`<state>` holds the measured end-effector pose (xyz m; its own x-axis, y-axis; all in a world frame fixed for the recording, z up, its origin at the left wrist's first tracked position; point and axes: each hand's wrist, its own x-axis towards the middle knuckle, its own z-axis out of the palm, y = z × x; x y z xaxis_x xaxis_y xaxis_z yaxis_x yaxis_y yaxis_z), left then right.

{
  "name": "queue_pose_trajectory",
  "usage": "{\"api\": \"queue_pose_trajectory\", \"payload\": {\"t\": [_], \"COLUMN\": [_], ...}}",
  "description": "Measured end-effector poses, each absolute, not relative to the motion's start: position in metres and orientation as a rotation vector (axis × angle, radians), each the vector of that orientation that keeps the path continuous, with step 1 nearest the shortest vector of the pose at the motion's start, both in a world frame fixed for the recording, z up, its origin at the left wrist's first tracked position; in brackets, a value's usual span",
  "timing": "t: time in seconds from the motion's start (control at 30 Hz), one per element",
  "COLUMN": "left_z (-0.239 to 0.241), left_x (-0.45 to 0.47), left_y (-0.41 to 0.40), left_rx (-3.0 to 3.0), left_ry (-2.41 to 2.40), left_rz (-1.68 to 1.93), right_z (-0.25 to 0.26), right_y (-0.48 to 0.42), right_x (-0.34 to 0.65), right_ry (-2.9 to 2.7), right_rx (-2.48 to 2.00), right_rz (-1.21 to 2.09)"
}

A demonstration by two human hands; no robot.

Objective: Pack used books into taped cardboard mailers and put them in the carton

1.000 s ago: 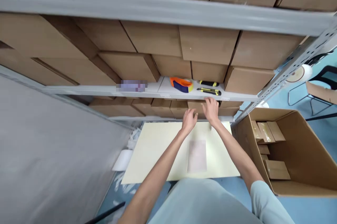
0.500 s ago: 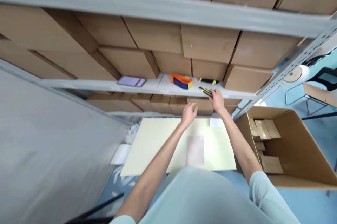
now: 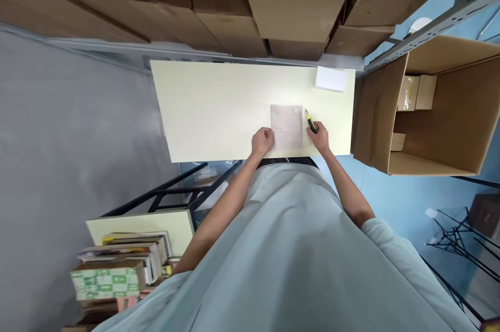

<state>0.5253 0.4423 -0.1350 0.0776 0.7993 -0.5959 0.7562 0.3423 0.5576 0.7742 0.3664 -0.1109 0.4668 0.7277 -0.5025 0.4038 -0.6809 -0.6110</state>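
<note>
On the cream tabletop (image 3: pixel 211 113) lies a flat, pale pinkish square packet (image 3: pixel 286 126); its print is too faint to read. My left hand (image 3: pixel 263 142) is at the packet's left edge, fingers curled and pinching its lower left side. Beside the packet's right edge, my right hand (image 3: pixel 319 137) grips a yellow and black utility knife (image 3: pixel 311 123). The knife's tip points away from me and up to the left, apart from the packet. Part of the handle is hidden by my fingers.
A white paper slip (image 3: pixel 330 78) lies at the table's far right. Shelved cardboard boxes (image 3: pixel 295 4) stand beyond the table. To the right is a large open carton (image 3: pixel 378 113) with small boxes inside. Stacked books (image 3: pixel 128 259) are at lower left.
Both hands have come down from the shelf to the tabletop, the right one carrying the utility knife. My left hand has closed at the packet's edge. The view has tilted down.
</note>
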Motion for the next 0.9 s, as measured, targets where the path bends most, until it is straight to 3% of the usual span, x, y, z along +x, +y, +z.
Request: {"api": "queue_pose_trajectory", "payload": {"t": [0.2,0.6,0.9], "left_z": [-0.135,-0.145,-0.127], "left_x": [0.53,0.517,0.507], "left_y": [0.442,0.487,0.533], "left_rx": [1.468,1.478,1.635], "left_ry": [1.644,1.43,1.43], "left_rz": [0.055,-0.055,-0.195], "right_z": [-0.121,-0.089,-0.06], "right_y": [0.367,0.411,0.444], "right_x": [0.761,0.711,0.667], "right_ry": [-0.941,-1.293,-1.651], "right_rx": [-2.305,-2.301,-2.434], "right_rz": [1.08,1.105,1.079]}}
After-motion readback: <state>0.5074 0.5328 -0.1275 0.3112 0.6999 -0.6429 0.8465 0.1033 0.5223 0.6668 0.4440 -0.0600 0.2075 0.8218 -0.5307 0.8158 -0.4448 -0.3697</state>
